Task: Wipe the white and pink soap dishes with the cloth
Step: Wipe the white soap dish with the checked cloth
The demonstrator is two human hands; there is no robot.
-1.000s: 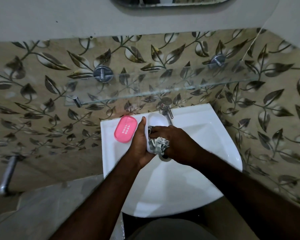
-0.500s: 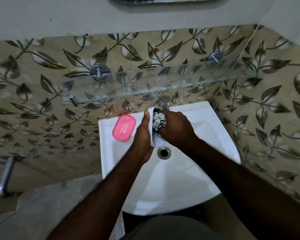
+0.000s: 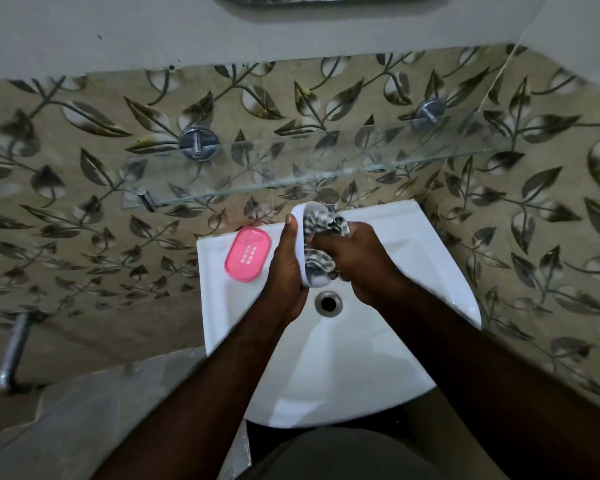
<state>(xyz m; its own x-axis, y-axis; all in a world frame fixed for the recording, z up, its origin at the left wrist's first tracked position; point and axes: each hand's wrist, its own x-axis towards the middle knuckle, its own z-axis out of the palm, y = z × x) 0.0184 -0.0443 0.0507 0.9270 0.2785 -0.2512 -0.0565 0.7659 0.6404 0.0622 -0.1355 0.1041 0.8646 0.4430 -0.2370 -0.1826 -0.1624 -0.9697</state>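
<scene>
Head view: the left hand (image 3: 286, 268) holds the white soap dish (image 3: 302, 207) up on its edge over the sink (image 3: 219, 323). The thumb lies along the rim, and the other fingers are hidden behind the dish. The right hand (image 3: 357, 261) is curled tight round the cloth (image 3: 321, 220) and pushes it into the hollow of the dish.

Here is what changed. A second ago the cloth was bunched at the near end of the dish, close to the drain (image 3: 328, 303). Half a second ago it was up at the far end. Now it lies along most of the dish, from the far end down to the near end. The right hand has also come back a little toward the person. So I think the hand is rubbing back and forth inside the dish. The left hand has kept the same hold all along.

The pink soap dish (image 3: 247, 253) has not moved. It lies flat on the back left part of the sink, just beside the left hand, and no hand touches it.

I think the inside of the white dish is getting a good wipe. Its back cannot be seen. The pink dish is not yet wiped, so the job looks about half done at most.
</scene>
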